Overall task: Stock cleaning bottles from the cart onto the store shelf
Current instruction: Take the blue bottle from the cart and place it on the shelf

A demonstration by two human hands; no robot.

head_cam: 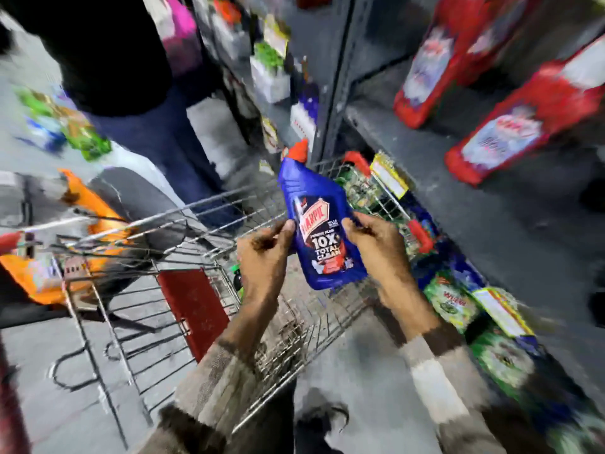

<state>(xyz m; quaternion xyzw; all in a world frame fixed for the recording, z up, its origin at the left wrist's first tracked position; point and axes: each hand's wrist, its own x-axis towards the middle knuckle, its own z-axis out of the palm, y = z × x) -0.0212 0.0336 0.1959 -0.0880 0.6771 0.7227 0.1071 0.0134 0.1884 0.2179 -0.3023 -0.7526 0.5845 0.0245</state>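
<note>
Over the cart, blue bottle — cap up-left — in both hands' grip.

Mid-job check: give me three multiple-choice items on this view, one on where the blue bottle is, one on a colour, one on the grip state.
1. Where is the blue bottle?
A. Standing on the shelf
B. Held above the wire cart
C. Lying on the floor

2. What colour is its cap?
A. Red
B. White
C. Green

3. How is it being held?
A. By the left hand alone
B. By neither hand
C. By both hands, one on each side

Key: 1 B, the bottle is in the air over the cart basket, not on the grey shelf. 2 A, the cap at the top is red. 3 C, the left hand and the right hand pinch its two edges.
</note>
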